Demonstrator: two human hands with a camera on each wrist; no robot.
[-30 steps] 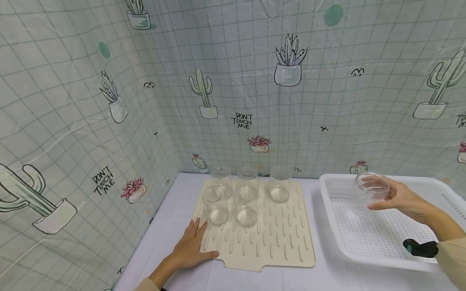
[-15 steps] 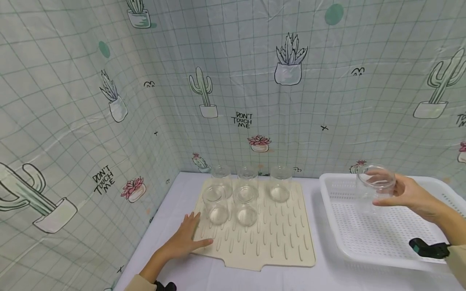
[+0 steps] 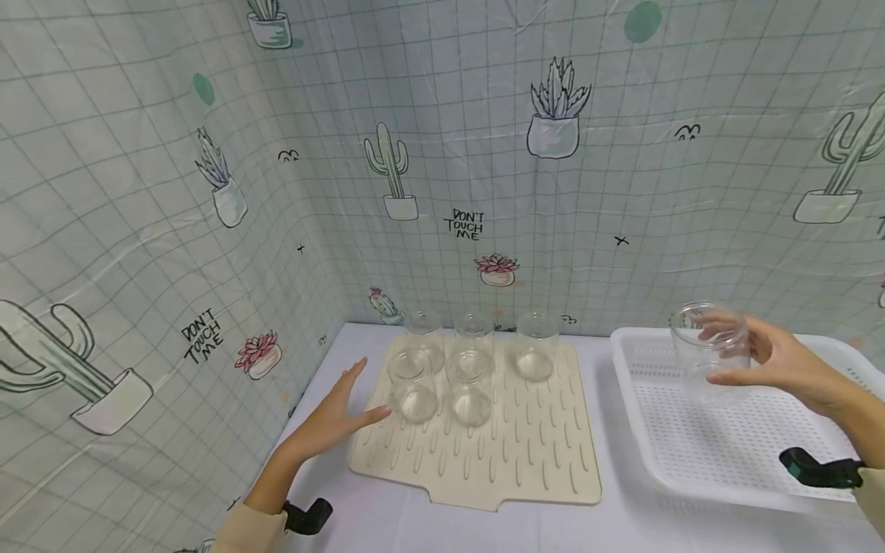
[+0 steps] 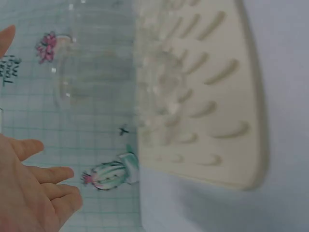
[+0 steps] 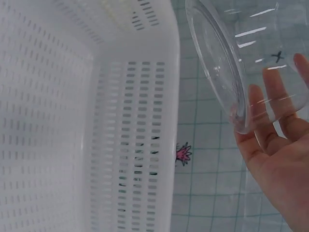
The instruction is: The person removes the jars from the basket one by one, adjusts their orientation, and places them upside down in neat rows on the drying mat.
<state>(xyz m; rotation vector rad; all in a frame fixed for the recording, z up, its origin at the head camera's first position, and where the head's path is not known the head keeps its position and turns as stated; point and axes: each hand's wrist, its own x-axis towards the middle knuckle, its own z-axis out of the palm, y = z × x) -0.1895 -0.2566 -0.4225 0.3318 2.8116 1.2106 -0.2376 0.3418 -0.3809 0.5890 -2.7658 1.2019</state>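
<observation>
My right hand grips a clear jar by its side, over the white basket. In the right wrist view, fingers wrap behind the jar's clear wall, just under its flared rim. My left hand is spread with straight fingers and holds nothing. It hovers at the left edge of a cream ridged drying mat, its thumb close to the front left jar. Several matching clear jars stand on the mat, including a back right one; the left wrist view shows them blurred.
The white perforated basket stands at the right of the table, a short way from the mat. A white cloth covers the table. Behind and at the left hangs a grid-patterned curtain with cactus prints.
My left hand has come off the mat's left edge and moved up and left, uncovering the mat's front left corner. My right hand has raised the jar slightly above the basket.
</observation>
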